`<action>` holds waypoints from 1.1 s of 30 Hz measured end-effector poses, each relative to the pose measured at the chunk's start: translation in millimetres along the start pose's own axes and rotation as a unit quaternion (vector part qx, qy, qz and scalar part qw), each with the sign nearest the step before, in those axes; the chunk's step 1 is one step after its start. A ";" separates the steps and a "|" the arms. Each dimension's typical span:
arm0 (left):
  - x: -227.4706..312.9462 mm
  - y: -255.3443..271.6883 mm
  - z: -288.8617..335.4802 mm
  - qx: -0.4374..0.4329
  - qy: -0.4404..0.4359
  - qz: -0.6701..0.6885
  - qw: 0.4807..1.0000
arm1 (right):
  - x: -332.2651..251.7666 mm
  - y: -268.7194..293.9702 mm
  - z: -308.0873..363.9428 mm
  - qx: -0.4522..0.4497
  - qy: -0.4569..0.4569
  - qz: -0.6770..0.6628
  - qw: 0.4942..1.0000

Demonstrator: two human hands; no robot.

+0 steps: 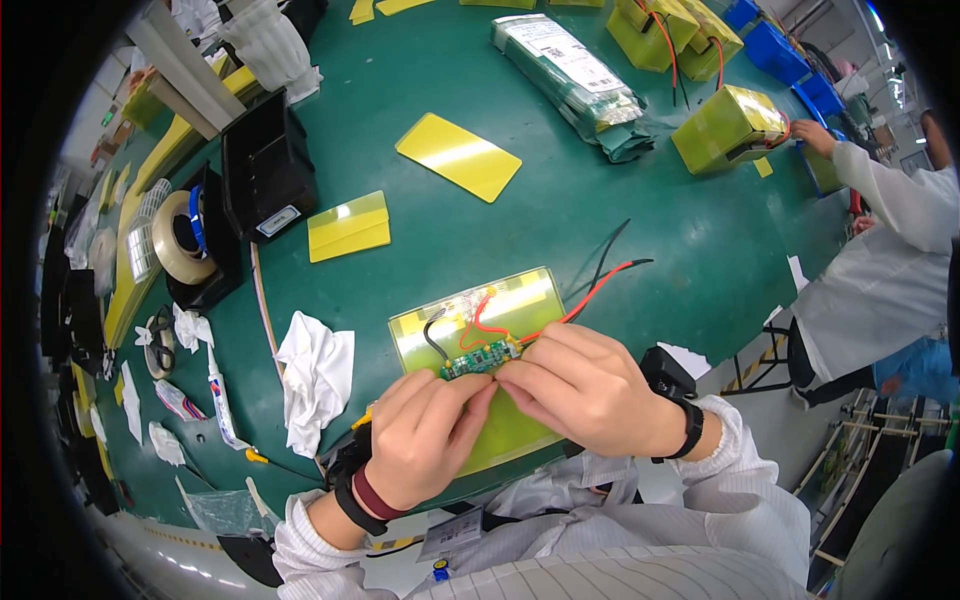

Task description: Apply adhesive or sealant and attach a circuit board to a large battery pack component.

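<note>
A small green circuit board (482, 357) lies over a yellow-wrapped battery pack (408, 335) at the table's near edge. Thin red and black wires (490, 318) run from the board to the pack's far side. A thicker red lead (597, 291) and a black lead (603, 256) stretch away to the right. My left hand (430, 425) is closed in a pinch at the board's near edge. Fingertips of my right hand (595, 390) are pressed together beside it, close to the board's right end. What sits between the fingertips is hidden.
Yellow sheets (459, 157) and a green plastic-wrapped package (570, 85) lie farther back. Black bins (268, 165), tape rolls (180, 238), a white cloth (315, 380) and a tube (222, 400) are left. At right, a co-worker's hand (815, 137) touches another battery pack (730, 128).
</note>
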State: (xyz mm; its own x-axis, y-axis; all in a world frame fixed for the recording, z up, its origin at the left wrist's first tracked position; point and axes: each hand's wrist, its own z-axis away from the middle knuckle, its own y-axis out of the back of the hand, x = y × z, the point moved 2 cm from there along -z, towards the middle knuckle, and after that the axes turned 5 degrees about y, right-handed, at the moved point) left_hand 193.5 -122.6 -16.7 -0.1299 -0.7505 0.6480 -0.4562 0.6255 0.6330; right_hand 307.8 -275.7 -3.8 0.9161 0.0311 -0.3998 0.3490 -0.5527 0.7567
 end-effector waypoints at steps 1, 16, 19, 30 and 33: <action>0.0 0.0 -0.1 0.000 0.000 0.000 1.000 | 0.0 0.2 0.0 -0.001 0.000 0.000 1.000; 2.1 2.0 1.1 0.002 -0.013 -0.015 1.000 | -3.0 -5.3 0.4 0.029 -0.037 -0.016 0.999; 2.7 2.2 0.3 0.001 -0.012 -0.012 1.000 | -3.2 -5.6 0.5 0.034 -0.038 -0.015 0.999; 1.9 0.9 0.5 0.003 -0.021 -0.021 1.000 | -4.5 0.4 -1.3 0.024 -0.039 -0.026 0.999; 1.3 0.4 1.0 0.004 -0.021 -0.021 1.000 | -3.5 0.3 -1.6 0.007 -0.035 -0.023 0.999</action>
State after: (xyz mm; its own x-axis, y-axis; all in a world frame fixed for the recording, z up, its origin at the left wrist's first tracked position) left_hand 192.2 -123.5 -16.0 -0.1468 -0.7845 0.6025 -0.4685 0.5916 0.6561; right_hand 305.0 -274.6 -1.4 0.8829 -0.0017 -0.4695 0.3870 -0.5636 0.7298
